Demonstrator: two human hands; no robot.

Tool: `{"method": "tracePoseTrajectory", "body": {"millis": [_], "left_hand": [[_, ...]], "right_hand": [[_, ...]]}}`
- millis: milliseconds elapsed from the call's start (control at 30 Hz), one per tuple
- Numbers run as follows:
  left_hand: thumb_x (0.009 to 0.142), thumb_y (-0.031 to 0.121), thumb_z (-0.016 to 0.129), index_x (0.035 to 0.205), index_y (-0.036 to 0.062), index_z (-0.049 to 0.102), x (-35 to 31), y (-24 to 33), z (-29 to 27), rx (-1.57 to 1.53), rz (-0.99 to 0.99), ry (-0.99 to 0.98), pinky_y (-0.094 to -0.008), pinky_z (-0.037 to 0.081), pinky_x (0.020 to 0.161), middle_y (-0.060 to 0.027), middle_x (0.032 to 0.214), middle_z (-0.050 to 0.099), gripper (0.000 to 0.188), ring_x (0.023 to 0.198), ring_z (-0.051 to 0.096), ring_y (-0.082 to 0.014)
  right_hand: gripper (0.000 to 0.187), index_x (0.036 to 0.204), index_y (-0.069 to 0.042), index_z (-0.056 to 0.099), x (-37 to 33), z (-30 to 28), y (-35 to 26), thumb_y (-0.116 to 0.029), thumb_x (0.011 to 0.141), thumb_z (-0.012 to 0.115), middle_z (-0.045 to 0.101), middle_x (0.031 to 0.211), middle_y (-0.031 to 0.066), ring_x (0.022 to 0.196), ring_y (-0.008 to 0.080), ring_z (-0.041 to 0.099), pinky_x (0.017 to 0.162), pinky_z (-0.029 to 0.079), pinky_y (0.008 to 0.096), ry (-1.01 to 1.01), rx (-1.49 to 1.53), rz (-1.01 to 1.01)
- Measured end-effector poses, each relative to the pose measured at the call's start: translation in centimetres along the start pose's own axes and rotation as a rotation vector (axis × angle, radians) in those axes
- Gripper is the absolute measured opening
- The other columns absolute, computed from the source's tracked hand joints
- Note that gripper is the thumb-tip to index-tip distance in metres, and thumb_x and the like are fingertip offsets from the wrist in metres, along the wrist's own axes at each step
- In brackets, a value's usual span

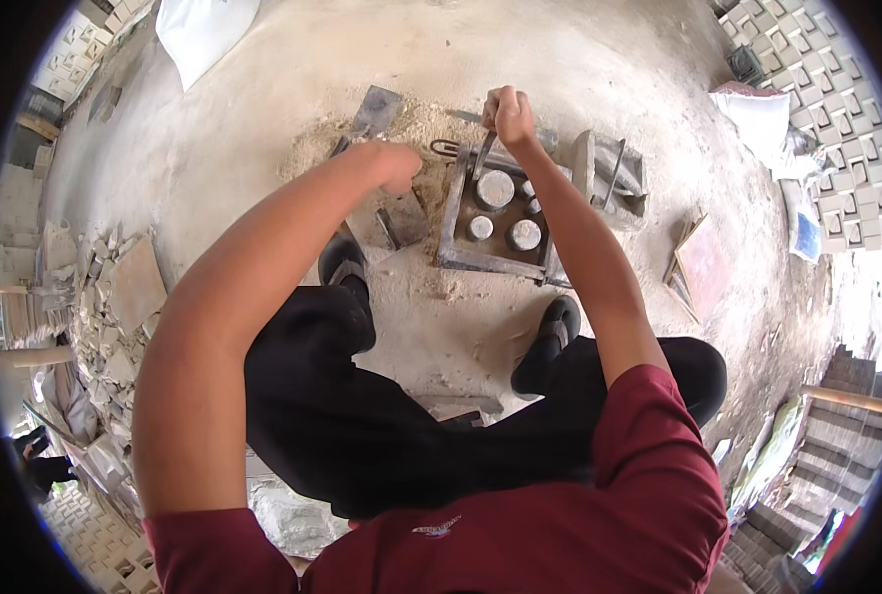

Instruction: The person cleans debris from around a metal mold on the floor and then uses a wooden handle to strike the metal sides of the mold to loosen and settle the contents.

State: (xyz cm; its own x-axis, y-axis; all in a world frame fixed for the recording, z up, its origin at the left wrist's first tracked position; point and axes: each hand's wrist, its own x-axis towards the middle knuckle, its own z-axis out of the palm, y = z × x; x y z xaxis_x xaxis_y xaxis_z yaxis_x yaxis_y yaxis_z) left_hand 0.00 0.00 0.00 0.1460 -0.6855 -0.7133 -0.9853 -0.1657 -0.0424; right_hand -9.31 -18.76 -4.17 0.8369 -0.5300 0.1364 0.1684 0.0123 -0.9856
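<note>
A rectangular metal mould box sits on the floor in front of my feet, with several round grey-topped cylinders standing inside it. My right hand is closed at the box's far edge around a dark flat bar, which slants down to the far left corner. Left of the box, my left hand is curled above a dark metal plate with a raised grip. Its fingers are mostly turned away, so what they hold is hidden. A bent metal loop lies between the two hands.
Another dark plate lies on scattered tan powder beyond my left hand. An open metal box with a bar across it stands right of the mould. Broken pieces are heaped at left; pale blocks are stacked at far right.
</note>
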Motion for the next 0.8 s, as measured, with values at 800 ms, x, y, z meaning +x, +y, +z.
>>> {"method": "tracePoseTrajectory", "body": {"millis": [800], "left_hand": [[0.076,0.014,0.055,0.096,-0.0004,0.067,-1.5,-2.3,-0.5,-0.022,-0.041,0.153,-0.0450,0.051,0.077,-0.0213,0.097,0.067,0.027,0.090,0.065,-0.0359]], "right_hand": [[0.043,0.049,-0.009,0.032,-6.0,2.3,-0.5,-0.025,0.089,0.031,0.036,0.045,0.0049,0.041,0.0152,0.032,0.042,0.024,0.0300,0.194,-0.014,-0.083]]}}
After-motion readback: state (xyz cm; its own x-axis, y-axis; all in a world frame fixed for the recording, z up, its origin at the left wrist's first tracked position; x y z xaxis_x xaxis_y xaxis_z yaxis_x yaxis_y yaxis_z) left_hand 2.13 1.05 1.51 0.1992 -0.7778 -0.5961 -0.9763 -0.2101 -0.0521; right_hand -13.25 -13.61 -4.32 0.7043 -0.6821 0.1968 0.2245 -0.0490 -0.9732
